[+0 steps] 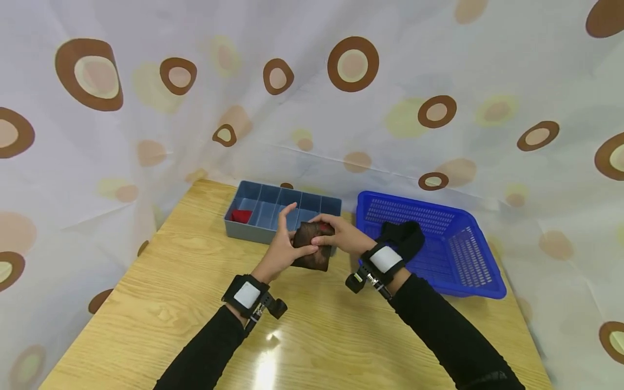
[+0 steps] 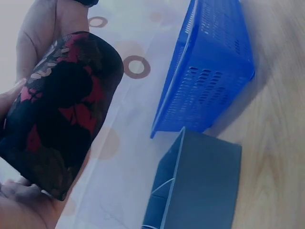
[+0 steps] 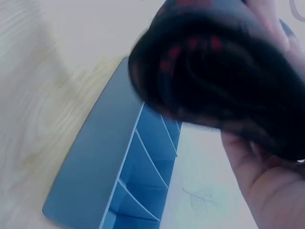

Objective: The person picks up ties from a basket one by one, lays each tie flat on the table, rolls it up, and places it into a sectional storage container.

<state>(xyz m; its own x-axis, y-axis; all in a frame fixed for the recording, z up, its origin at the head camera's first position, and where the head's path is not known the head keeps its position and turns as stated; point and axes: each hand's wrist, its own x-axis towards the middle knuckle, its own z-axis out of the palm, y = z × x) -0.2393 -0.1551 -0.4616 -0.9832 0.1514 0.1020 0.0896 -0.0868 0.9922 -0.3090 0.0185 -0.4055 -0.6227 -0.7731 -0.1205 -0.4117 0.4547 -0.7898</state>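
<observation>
Between both hands, above the table near the box front, is a folded dark cloth [image 1: 310, 261] with a black, brown and red pattern. Its rolled shape fills much of the left wrist view, where the patterned cloth [image 2: 71, 109] shows red patches. The left hand [image 1: 279, 252] holds its left side, thumb on the cloth and index finger raised. From the other side the right hand [image 1: 345, 237] pinches it between thumb and fingers. Seen from the right wrist, the dark cloth [image 3: 214, 86] is blurred and curves round a dark hollow.
Behind the hands stands a grey-blue divided box [image 1: 251, 233] with a red folded cloth [image 1: 241, 216] in its left front compartment. To the right is a blue perforated basket [image 1: 480, 265] holding a black cloth [image 1: 411, 241]. A patterned sheet [image 1: 312, 108] hangs behind the wooden table [image 1: 161, 303].
</observation>
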